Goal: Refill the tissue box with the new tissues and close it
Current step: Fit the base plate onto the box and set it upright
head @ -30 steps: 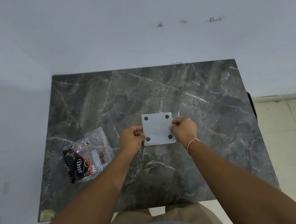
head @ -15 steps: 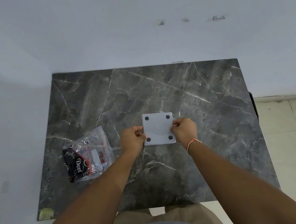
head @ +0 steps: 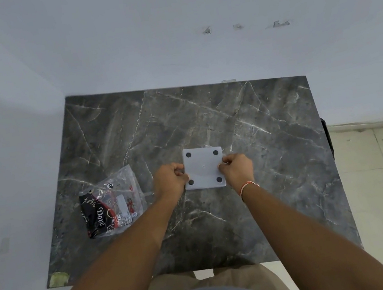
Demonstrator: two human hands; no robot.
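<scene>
Tissue box point(head: 203, 168), square, smooth white plastic, lies base-up, four dark feet showing; left hand point(head: 169, 179) and right hand point(head: 235, 169) fingers clamp its sides.

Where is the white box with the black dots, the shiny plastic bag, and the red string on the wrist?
white box point(head: 204, 168), head view, middle of its upturned bottom panel.
plastic bag point(head: 113, 204), head view, middle of the printed packet.
red string point(head: 248, 185), head view, on the band around the right wrist.
</scene>
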